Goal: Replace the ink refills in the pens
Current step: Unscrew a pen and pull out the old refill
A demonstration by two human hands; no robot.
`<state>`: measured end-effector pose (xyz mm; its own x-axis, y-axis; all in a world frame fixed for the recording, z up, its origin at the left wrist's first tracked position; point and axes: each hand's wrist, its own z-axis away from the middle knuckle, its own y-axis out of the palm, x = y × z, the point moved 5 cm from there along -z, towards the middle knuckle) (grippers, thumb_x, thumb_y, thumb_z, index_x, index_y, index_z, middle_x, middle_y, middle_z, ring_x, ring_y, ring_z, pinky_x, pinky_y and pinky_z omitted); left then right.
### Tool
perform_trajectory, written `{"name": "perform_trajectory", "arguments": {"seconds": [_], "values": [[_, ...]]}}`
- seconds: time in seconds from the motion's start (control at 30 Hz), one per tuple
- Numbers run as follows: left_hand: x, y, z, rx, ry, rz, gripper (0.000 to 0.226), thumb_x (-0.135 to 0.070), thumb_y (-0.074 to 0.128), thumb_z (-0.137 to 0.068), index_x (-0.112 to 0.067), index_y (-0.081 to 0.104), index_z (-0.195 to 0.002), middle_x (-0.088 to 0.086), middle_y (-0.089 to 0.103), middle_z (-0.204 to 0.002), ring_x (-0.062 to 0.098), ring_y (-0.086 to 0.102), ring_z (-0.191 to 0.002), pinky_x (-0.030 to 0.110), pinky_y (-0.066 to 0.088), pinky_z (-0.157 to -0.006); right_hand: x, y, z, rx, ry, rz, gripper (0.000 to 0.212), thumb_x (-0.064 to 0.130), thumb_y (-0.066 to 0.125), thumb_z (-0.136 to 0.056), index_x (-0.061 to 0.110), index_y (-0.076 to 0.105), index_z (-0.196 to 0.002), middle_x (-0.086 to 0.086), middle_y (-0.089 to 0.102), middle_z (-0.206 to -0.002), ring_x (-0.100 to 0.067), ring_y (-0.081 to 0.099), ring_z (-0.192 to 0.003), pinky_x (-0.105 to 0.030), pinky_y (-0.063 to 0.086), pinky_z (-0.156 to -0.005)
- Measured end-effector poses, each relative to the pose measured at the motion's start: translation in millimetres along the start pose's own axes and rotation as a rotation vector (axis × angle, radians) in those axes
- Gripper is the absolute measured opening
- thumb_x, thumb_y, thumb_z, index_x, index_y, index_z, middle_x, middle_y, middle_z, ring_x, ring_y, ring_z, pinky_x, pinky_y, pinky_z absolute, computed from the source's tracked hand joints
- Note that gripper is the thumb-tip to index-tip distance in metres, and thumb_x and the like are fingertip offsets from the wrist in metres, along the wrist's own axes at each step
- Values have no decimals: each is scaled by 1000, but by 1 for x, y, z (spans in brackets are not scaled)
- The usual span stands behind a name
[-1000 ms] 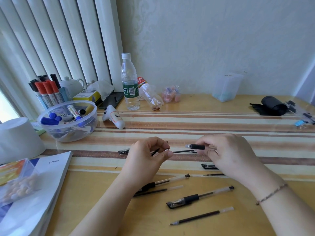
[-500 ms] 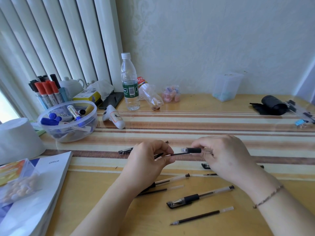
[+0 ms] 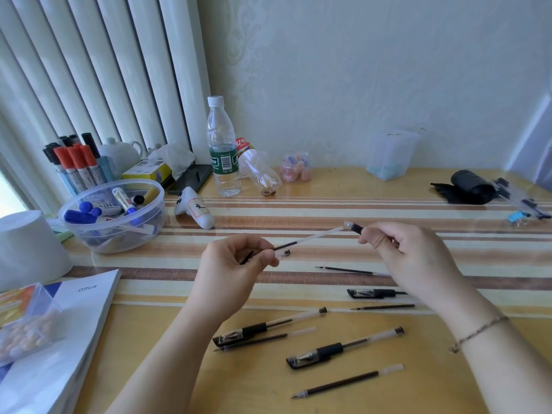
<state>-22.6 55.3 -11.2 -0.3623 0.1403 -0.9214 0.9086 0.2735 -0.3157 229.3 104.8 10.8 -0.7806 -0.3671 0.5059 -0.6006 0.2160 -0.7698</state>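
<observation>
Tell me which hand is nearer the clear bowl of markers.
Left. The left hand is just right of the clear bowl of markers, toward the table's middle; the right hand is farther right, beyond the left.

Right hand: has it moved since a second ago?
Yes. The right hand has drawn rightward, away from the left hand, now sitting further right of the water bottle, with the refill exposed between the hands.
</observation>
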Motion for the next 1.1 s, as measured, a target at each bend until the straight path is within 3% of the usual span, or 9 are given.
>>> {"name": "perform_trajectory", "arguments": {"seconds": [0.07,0.13,0.27,0.63,0.77,0.87,0.97,1.1], "values": [[0,0,0,5,-21,57,8,-12,68,-87,-18,70,-81,-4,77,-73,22,69,-81,16,49,-65,2,1,1,11,-5,12,20,48,50,-89,37,66,-93,6,68,-66,-18,59,-56,-38,49,-51],[-1,0,0,4,-24,86,7,-12,67,-87,-16,70,-82,-2,77,-74,27,69,-83,18,49,-64,2,2,0,3,-6,-16,9,35,57,-90,39,63,-96,15,69,-78,-14,63,-68,-38,53,-60],[-2,0,0,3,-20,101,7,-11,68,-87,-15,70,-82,-1,77,-74,25,69,-82,15,49,-62,0,9,0,15,-31,-63,20,23,59,-91,42,58,-98,16,68,-86,-15,64,-82,-40,54,-69],[-2,3,1,40,12,-5,9,-14,68,-87,-18,70,-79,-5,76,-75,21,68,-77,24,51,-67,1,10,1,8,-71,-76,17,25,59,-90,41,60,-97,9,68,-80,-18,63,-78,-44,54,-68],[0,1,1,15,-6,55,7,-13,67,-88,-16,70,-82,-2,77,-74,17,66,-72,12,46,-60,-3,10,0,-1,-46,-76,15,24,59,-91,38,62,-97,10,68,-81,-17,63,-78,-42,53,-69],[0,2,1,35,-1,46,6,-14,68,-87,-16,70,-82,-3,77,-74,5,67,-72,11,48,-63,-2,11,0,4,-53,-78,16,24,59,-91,39,61,-98,11,68,-82,-16,63,-79,-43,54,-69],[0,3,1,42,11,23,6,-14,69,-86,-17,70,-81,-3,77,-74,4,68,-72,11,50,-64,-1,11,0,-1,-62,-89,17,24,59,-91,40,60,-98,9,69,-81,-18,64,-80,-45,54,-71],[0,3,1,55,37,-87,10,-15,69,-86,-22,70,-79,-6,76,-73,8,69,-74,17,53,-67,4,5,1,-24,-143,-15,16,21,62,-89,33,67,-99,18,64,-80,-13,59,-75,-34,49,-66]]}}
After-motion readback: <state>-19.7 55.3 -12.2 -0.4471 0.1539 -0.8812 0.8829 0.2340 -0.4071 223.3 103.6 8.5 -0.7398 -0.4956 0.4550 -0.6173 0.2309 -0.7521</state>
